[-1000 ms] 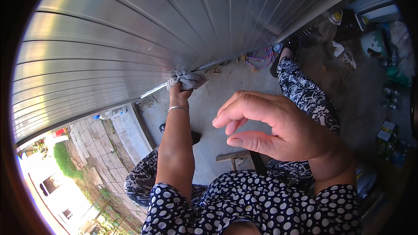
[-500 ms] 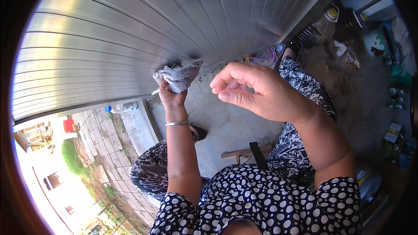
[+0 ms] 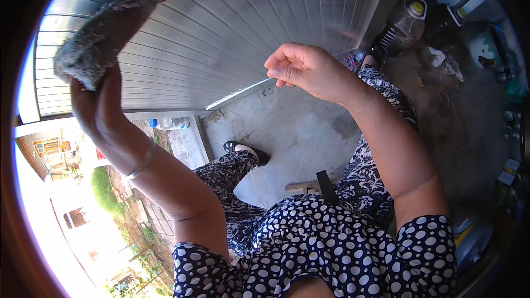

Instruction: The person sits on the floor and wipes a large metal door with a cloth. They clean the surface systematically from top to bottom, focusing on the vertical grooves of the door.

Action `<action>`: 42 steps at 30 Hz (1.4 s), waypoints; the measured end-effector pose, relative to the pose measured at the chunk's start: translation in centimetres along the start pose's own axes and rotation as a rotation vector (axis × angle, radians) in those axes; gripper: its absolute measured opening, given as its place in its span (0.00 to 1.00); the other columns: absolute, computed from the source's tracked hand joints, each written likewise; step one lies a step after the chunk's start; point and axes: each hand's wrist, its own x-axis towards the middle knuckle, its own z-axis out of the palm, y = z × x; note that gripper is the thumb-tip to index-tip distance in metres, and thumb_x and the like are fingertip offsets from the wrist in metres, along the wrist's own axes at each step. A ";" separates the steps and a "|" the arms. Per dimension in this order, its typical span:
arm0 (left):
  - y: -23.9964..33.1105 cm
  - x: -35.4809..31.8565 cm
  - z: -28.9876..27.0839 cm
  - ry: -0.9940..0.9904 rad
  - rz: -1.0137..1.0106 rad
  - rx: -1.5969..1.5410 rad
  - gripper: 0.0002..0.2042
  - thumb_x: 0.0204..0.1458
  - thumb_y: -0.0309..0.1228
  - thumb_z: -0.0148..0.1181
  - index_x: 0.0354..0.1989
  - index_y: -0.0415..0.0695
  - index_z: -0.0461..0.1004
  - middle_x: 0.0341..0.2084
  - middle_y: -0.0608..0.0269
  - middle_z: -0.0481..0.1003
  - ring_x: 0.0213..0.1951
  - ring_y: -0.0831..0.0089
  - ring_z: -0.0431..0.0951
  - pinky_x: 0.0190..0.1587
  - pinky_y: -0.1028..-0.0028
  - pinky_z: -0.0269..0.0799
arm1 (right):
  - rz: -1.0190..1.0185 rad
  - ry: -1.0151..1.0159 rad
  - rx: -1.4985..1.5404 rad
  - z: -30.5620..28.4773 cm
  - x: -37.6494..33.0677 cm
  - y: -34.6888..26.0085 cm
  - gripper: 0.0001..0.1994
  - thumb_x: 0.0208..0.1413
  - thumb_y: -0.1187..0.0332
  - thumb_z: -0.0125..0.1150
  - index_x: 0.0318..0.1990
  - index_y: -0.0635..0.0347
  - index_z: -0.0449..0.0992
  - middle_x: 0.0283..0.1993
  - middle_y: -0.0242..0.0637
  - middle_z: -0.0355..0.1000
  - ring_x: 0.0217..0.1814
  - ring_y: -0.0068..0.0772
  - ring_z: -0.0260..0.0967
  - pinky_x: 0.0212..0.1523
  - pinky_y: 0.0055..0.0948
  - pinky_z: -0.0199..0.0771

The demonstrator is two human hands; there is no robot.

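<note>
My left hand, with a bangle on its wrist, is raised at the upper left and closed around a grey, fuzzy cloth. The cloth is up against the ribbed metal panel; whether it touches cannot be told for sure. The fingertips are partly hidden behind the cloth. My right hand hovers in front of the panel's lower part, fingers loosely bent and the thumb a little apart. Nothing shows in it.
Below lies a concrete floor, with my shoe near the panel's lower edge. A wooden piece is close to my lap. Large plastic bottles and clutter line the right side. Bright paving lies outside at left.
My left hand has carried the cloth up and left across the panel from its lower middle. My right hand has moved slightly up, still loosely bent.
</note>
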 end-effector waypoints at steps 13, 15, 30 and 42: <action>-12.4 -0.3 -3.9 0.755 0.162 0.283 0.19 0.63 0.35 0.36 0.57 0.41 0.64 0.54 0.49 0.68 0.57 0.54 0.67 0.62 0.47 0.59 | -0.014 -0.024 0.018 -0.5 -0.3 -0.7 0.12 0.60 0.66 0.57 0.44 0.66 0.72 0.39 0.35 0.73 0.39 0.22 0.70 0.42 0.23 0.73; -13.7 -1.0 -7.0 0.766 0.086 0.174 0.18 0.63 0.35 0.36 0.55 0.41 0.65 0.53 0.52 0.69 0.57 0.56 0.68 0.62 0.49 0.60 | -0.047 -0.029 0.002 -0.4 -0.5 -0.9 0.11 0.60 0.66 0.57 0.43 0.67 0.72 0.39 0.35 0.73 0.40 0.22 0.71 0.42 0.23 0.73; -22.4 -4.9 -22.6 1.028 -0.201 -0.082 0.15 0.64 0.32 0.39 0.54 0.39 0.66 0.52 0.53 0.70 0.55 0.56 0.70 0.61 0.51 0.62 | -0.003 -0.058 -0.019 0.0 -0.7 -1.6 0.10 0.61 0.67 0.56 0.43 0.65 0.72 0.40 0.33 0.73 0.43 0.22 0.71 0.44 0.23 0.73; -31.3 -8.1 -38.3 1.171 -0.407 -0.225 0.13 0.63 0.29 0.39 0.51 0.41 0.69 0.50 0.53 0.72 0.52 0.57 0.72 0.58 0.52 0.66 | -0.063 -0.016 -0.052 0.0 -0.3 -1.8 0.09 0.56 0.72 0.60 0.42 0.65 0.72 0.40 0.38 0.73 0.42 0.27 0.73 0.43 0.25 0.74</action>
